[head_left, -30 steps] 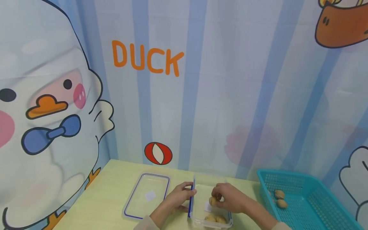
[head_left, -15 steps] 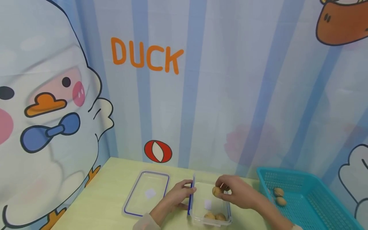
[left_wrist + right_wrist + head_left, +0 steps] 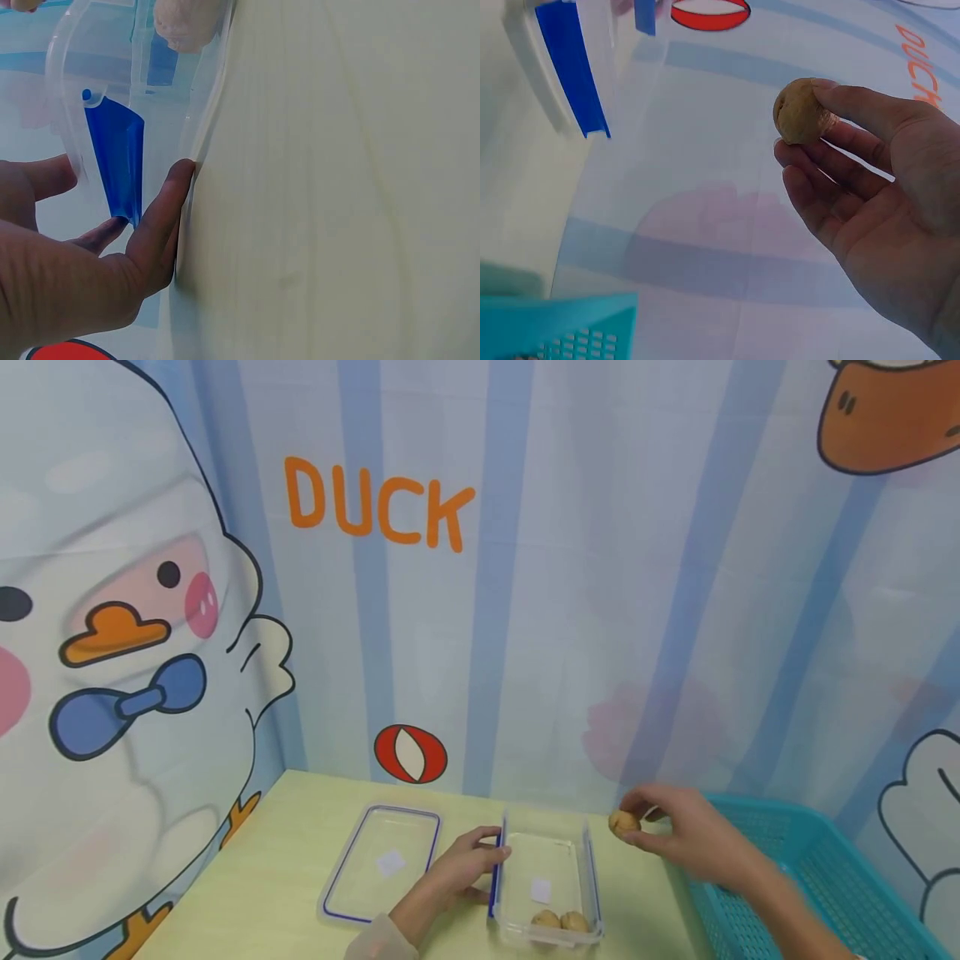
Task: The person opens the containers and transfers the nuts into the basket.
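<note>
My right hand (image 3: 686,831) pinches a walnut (image 3: 624,824) between thumb and fingertips, in the air right of the clear plastic food container (image 3: 592,885). The right wrist view shows this walnut (image 3: 799,112) closely, the other fingers bent loosely below it. Two more walnuts (image 3: 558,921) lie inside the container at its near end. My left hand (image 3: 465,864) holds the container's left side, fingers at the rim and blue clip. In the left wrist view, one finger of that hand (image 3: 97,270) lies along the container's bottom edge by the blue clip (image 3: 116,154).
A clear lid with a blue seal (image 3: 382,864) lies flat on the pale yellow table (image 3: 262,868), left of the container. A turquoise perforated basket (image 3: 862,860) stands at the right, partly behind the right forearm. A printed curtain (image 3: 562,610) hangs behind the table.
My right hand has lifted the walnut out of the container and carried it right, toward the basket. The left hand has stayed on the container. The forearm now covers the basket's walnuts.
</note>
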`<state>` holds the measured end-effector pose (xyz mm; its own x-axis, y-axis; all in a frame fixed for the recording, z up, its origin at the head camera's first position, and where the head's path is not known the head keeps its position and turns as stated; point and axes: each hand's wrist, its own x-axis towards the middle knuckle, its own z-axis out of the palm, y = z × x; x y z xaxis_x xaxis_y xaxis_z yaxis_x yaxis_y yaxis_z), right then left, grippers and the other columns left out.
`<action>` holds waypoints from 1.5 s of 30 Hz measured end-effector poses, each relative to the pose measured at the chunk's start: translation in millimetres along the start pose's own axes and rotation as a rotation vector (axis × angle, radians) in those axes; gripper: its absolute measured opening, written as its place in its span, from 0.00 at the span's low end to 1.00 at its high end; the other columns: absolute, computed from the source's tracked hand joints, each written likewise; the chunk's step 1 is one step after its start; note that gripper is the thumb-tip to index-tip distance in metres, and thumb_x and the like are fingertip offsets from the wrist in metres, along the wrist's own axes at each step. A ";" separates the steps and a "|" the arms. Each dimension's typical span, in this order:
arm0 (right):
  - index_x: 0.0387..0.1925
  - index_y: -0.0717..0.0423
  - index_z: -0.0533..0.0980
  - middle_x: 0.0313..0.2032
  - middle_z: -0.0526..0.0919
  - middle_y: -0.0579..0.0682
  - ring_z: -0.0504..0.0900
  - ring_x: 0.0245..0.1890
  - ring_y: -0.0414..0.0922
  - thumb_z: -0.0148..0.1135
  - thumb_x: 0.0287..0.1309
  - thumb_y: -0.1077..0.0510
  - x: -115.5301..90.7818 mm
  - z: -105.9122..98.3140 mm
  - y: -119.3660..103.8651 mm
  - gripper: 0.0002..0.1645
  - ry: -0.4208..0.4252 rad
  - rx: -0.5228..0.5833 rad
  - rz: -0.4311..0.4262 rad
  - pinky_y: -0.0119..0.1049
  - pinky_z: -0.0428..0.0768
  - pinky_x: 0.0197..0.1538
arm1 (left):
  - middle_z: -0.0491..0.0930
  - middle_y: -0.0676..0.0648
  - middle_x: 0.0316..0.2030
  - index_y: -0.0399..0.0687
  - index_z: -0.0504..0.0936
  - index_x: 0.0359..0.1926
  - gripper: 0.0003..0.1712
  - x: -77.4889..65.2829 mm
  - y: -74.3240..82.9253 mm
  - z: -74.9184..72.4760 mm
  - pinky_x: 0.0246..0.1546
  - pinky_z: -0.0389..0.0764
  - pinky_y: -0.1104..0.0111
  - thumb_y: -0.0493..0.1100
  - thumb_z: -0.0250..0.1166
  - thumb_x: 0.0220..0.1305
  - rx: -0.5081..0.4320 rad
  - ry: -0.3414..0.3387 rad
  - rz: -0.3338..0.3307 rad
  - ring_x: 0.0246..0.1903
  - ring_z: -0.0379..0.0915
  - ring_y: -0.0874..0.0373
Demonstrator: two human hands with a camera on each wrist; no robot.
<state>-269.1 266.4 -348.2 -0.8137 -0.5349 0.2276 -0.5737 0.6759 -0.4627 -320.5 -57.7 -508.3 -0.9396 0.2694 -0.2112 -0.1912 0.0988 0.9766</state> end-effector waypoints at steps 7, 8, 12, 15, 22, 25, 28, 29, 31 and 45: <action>0.56 0.48 0.82 0.49 0.86 0.41 0.86 0.49 0.44 0.73 0.68 0.46 -17.6 -18.0 22.8 0.20 0.064 -0.006 0.074 0.38 0.86 0.51 | 0.78 0.37 0.63 0.43 0.68 0.77 0.36 0.9 -0.3 0.3 0.37 0.88 0.53 0.48 0.68 0.75 -0.002 -0.004 0.003 0.62 0.74 0.34; 0.56 0.48 0.82 0.49 0.86 0.41 0.86 0.49 0.44 0.73 0.68 0.46 -20.0 -20.0 26.1 0.20 0.071 -0.010 0.080 0.37 0.86 0.51 | 0.78 0.37 0.63 0.43 0.68 0.77 0.36 1.1 -0.1 0.6 0.37 0.89 0.53 0.48 0.68 0.75 -0.004 -0.005 0.005 0.62 0.75 0.34; 0.56 0.49 0.82 0.49 0.86 0.42 0.86 0.49 0.43 0.73 0.68 0.47 -28.7 -25.8 38.0 0.20 0.101 -0.020 0.106 0.37 0.86 0.50 | 0.78 0.38 0.63 0.44 0.69 0.77 0.36 2.1 0.9 1.7 0.36 0.88 0.54 0.48 0.68 0.74 -0.014 -0.008 0.008 0.62 0.75 0.36; 0.55 0.49 0.83 0.49 0.86 0.42 0.86 0.48 0.43 0.73 0.68 0.47 -34.1 -28.1 47.1 0.19 0.123 -0.022 0.126 0.37 0.86 0.49 | 0.78 0.38 0.63 0.44 0.69 0.77 0.36 1.5 2.3 2.2 0.34 0.88 0.56 0.48 0.68 0.74 -0.013 -0.008 0.008 0.61 0.76 0.37; 0.53 0.50 0.83 0.48 0.86 0.44 0.85 0.46 0.40 0.72 0.68 0.47 -42.8 -31.4 66.8 0.18 0.159 -0.051 0.188 0.38 0.86 0.48 | 0.77 0.38 0.64 0.44 0.70 0.76 0.35 1.6 1.6 2.7 0.33 0.88 0.57 0.48 0.68 0.75 -0.008 0.001 0.006 0.61 0.76 0.37; 0.52 0.52 0.83 0.46 0.86 0.45 0.85 0.45 0.40 0.72 0.69 0.48 -45.5 -32.9 72.9 0.17 0.161 -0.058 0.202 0.37 0.86 0.47 | 0.77 0.37 0.64 0.43 0.70 0.76 0.35 1.3 1.9 1.9 0.36 0.88 0.55 0.48 0.69 0.74 -0.019 0.000 -0.002 0.62 0.75 0.36; 0.52 0.54 0.83 0.46 0.87 0.46 0.86 0.45 0.42 0.73 0.68 0.49 -48.2 -34.0 80.0 0.17 0.154 -0.060 0.227 0.35 0.86 0.45 | 0.78 0.37 0.64 0.41 0.69 0.76 0.36 0.6 3.3 -0.2 0.38 0.88 0.52 0.48 0.69 0.74 -0.038 -0.003 -0.013 0.63 0.75 0.34; 0.52 0.54 0.83 0.46 0.87 0.46 0.86 0.45 0.42 0.73 0.68 0.49 -49.1 -34.5 82.2 0.18 0.151 -0.059 0.235 0.35 0.86 0.45 | 0.78 0.37 0.63 0.41 0.69 0.76 0.36 0.6 3.9 -1.0 0.39 0.88 0.52 0.48 0.69 0.74 -0.044 -0.003 -0.016 0.63 0.75 0.34; 0.52 0.55 0.83 0.46 0.86 0.47 0.86 0.45 0.42 0.73 0.68 0.48 -50.5 -35.8 86.9 0.19 0.144 -0.051 0.252 0.35 0.86 0.45 | 0.79 0.37 0.63 0.40 0.69 0.76 0.37 0.5 4.8 -2.5 0.39 0.88 0.51 0.48 0.69 0.73 -0.050 -0.003 -0.020 0.63 0.75 0.35; 0.53 0.61 0.82 0.45 0.87 0.51 0.87 0.45 0.50 0.70 0.70 0.44 -57.8 -41.5 119.8 0.25 0.108 -0.048 0.354 0.46 0.87 0.46 | 0.75 0.32 0.65 0.32 0.66 0.76 0.36 0.3 6.1 -2.8 0.46 0.87 0.43 0.41 0.66 0.74 -0.007 -0.040 0.045 0.66 0.71 0.28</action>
<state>-294.7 399.3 -381.2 -0.9661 -0.2090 0.1514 -0.2569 0.8336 -0.4891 -322.7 -59.7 -502.3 -0.9353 0.3112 -0.1688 -0.1514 0.0794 0.9853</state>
